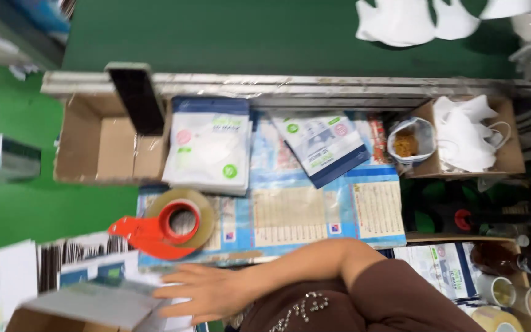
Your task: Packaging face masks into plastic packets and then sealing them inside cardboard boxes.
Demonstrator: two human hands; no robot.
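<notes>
Right now one hand [201, 292] is in view, arm bent across from the right in a brown sleeve [364, 301]; which hand it is I cannot tell, and the other is out of sight. It lies flat with fingers spread, gripping nothing, palm down on white papers [149, 283] and touching the flap of a grey-topped carton [87, 307] at the bottom edge. Just above that hand sits the tape dispenser [170, 227], orange handle with a tan roll, well clear of the fingers and lying on blue printed sheets [302, 215]. Left of the dispenser are barcode label sheets [84, 255]. Above the dispenser lies a stack of white pouches [210, 150], and right of that stack a blue-edged pouch [326, 144] sits tilted. Left of the stack stands an open cardboard box [102, 144] with a dark phone [136, 98] leaning on its rim. Far right of the dispenser, another box [511, 157] holds white masks [465, 132], with a small bag of snacks [408, 142] beside it.
</notes>
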